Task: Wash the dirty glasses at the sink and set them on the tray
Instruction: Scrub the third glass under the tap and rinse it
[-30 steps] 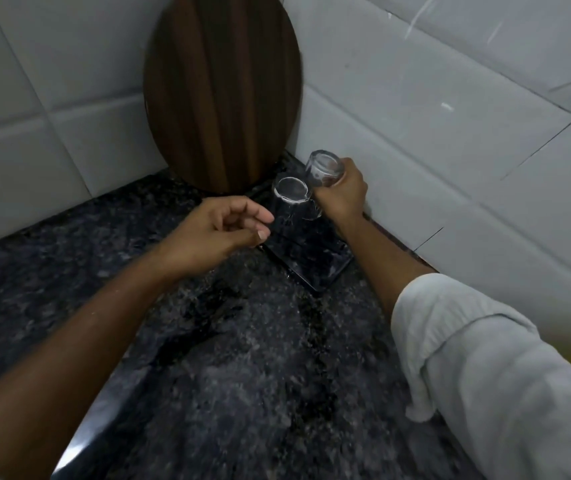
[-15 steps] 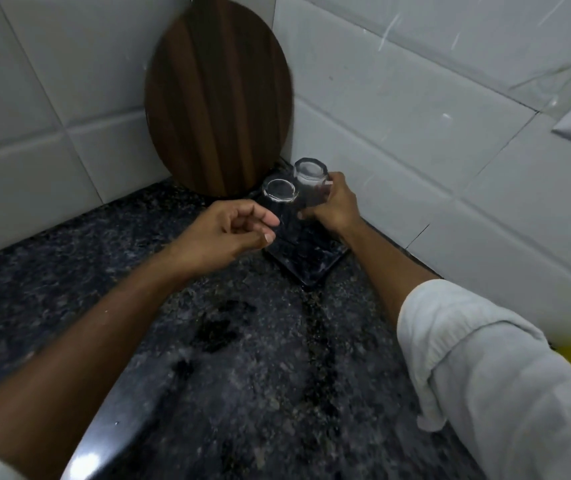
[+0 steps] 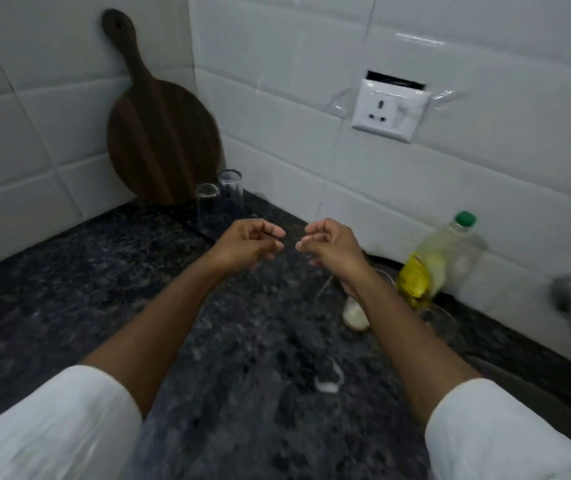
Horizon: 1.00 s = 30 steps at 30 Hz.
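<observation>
White sleeves [image 3: 45, 427] fill the bottom corners of the frame. Above them, at centre, the left hand [image 3: 247, 244] and right hand [image 3: 329, 245] hover over the dark granite counter [image 3: 69, 289], fingers loosely curled, each grasping nothing. Right of centre, a glass with white residue [image 3: 355, 315] lies partly hidden under the right forearm, beside an oil bottle with a green cap [image 3: 433, 265]. Further back, two clear glasses [image 3: 220, 199] stand upright, touching, on a dark tray [image 3: 208, 233] in the corner, before a round wooden cutting board [image 3: 163, 140] leaning on the tiles at upper left.
</observation>
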### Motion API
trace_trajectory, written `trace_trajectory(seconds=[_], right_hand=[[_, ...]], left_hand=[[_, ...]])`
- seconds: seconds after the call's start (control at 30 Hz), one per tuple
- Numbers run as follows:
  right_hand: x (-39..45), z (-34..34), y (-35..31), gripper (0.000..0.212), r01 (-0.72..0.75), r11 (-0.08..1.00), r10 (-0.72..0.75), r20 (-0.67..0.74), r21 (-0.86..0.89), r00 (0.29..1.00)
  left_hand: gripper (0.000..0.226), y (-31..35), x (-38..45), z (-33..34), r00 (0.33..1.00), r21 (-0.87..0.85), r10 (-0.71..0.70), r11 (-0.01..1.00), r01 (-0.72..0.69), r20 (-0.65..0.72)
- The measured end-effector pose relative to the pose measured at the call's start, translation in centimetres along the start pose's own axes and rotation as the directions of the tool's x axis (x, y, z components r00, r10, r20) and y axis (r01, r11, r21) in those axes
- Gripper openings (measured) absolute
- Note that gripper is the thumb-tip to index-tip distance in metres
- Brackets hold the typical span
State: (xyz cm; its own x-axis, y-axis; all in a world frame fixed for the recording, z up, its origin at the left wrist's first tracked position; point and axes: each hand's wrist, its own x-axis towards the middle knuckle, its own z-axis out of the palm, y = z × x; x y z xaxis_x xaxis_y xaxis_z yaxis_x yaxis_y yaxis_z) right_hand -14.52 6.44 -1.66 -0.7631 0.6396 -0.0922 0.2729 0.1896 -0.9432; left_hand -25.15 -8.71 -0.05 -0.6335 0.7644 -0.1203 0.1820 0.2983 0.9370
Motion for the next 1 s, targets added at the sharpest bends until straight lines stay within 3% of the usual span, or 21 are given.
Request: trace_trajectory(seconds=[0.4,0.57,0.67,0.77,0.83,1.0], right_hand=[[-14.3,-9.5,6.5,0.019,-0.031,0.999,0.035,-0.109,0.037,0.993],[-15.6,-11.8,10.7,0.021,-0.165,0.986,0.163,-0.282,0.018,0.945],[-15.2,-12.7,13.5,0.036,-0.255,0.967,0.23,-0.475,0.011,0.849],[-13.8,-12.7,15.6,0.07,-0.269,0.963,0.221,-0.585,0.005,0.78],[-12.4,-12.2,16.9,0.083,-0.231,0.973,0.186,-0.592,0.0,0.784],[-9.6,-10.1,19.0,0.088,-0.171,0.983,0.177,-0.599,0.068,0.781]], left_hand=[[0.015,3.8,-8.4,11.5,0.983,0.032,0.056,0.998,-0.063,0.174],[0.014,2.9,-6.9,15.2,0.962,-0.015,0.043,0.999,-0.04,0.268],[0.012,2.8,-5.4,16.9,0.942,-0.047,0.052,0.998,-0.039,0.333],[0.014,2.9,-3.8,17.7,0.926,-0.06,0.07,0.997,-0.052,0.372],[0.017,2.8,-2.9,17.9,0.915,-0.063,0.083,0.996,-0.063,0.395],[0.019,2.5,-1.0,17.7,0.907,-0.067,0.13,0.991,-0.112,0.4]])
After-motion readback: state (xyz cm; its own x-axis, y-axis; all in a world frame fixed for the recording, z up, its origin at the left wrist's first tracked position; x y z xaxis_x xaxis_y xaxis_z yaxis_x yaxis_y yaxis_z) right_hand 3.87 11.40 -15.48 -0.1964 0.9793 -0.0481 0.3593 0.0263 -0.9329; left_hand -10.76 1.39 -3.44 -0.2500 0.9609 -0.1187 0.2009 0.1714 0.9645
